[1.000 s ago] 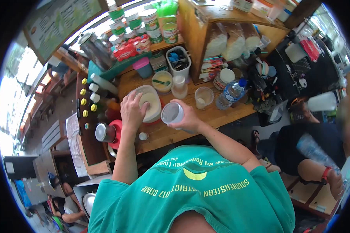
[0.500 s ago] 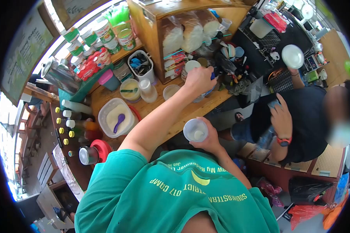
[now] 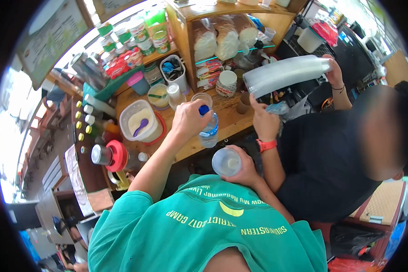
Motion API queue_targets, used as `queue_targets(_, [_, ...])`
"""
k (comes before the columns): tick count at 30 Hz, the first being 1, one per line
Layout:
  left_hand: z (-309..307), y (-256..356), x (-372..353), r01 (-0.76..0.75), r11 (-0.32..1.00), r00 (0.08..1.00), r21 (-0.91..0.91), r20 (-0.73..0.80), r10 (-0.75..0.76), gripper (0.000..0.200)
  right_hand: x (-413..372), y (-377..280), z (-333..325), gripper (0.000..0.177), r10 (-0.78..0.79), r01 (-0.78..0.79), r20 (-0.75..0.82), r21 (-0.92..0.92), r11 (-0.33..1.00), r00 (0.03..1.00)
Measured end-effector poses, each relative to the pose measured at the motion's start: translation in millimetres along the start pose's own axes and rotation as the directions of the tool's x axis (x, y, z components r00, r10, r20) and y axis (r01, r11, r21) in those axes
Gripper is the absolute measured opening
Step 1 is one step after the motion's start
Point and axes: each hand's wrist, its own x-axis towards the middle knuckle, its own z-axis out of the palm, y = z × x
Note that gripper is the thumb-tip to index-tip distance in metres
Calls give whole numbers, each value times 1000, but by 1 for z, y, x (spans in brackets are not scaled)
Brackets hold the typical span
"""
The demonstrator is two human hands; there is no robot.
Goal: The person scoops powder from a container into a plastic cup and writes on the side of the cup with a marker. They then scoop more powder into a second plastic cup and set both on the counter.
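My left hand (image 3: 191,119) is closed around the neck of a clear water bottle (image 3: 209,134), just under its blue cap (image 3: 204,109). The bottle hangs upright over the counter's front edge. Close to my shirt, my right hand (image 3: 245,168) grips a translucent plastic cup (image 3: 226,162) from the side. A small amount of something whitish shows at the bottom of the cup. Behind the bottle stands a clear round tub (image 3: 202,99). A square container of white powder (image 3: 132,119) with a purple scoop (image 3: 141,127) sits to the left.
At right, a co-worker in a black shirt (image 3: 322,167) holds a long whitish stack (image 3: 288,72), seemingly cups, across the counter (image 3: 186,149). A jar with a white lid (image 3: 226,83) stands below bagged bread loaves (image 3: 226,38). Several bottles (image 3: 95,121) line the left side.
My left hand has come back toward me from the shelf, bringing the bottle near the cup. The co-worker has moved in closer and swung the long stack over the counter.
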Motion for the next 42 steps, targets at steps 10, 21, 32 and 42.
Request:
queue_targets(10, [-21,-38,-59,203,963,939,175,-314,-141,32,-19,1,34,97,-46,26,129,152,988,991])
queue_targets(21, [-76,-75,-54,116,969,991,220,-98,-96,46,17,-6,62,98,-11,6,29,183,983,1000])
queue_targets(32, [-94,-216,-46,251,736,847,629,225,-481,27,62,-27,120,98,-11,4,137,51,999,991])
queue_targets(42, [-84,-231,-42,274,622,824,733,155,-545,20,94,-29,133,98,-64,45,273,78,996,960])
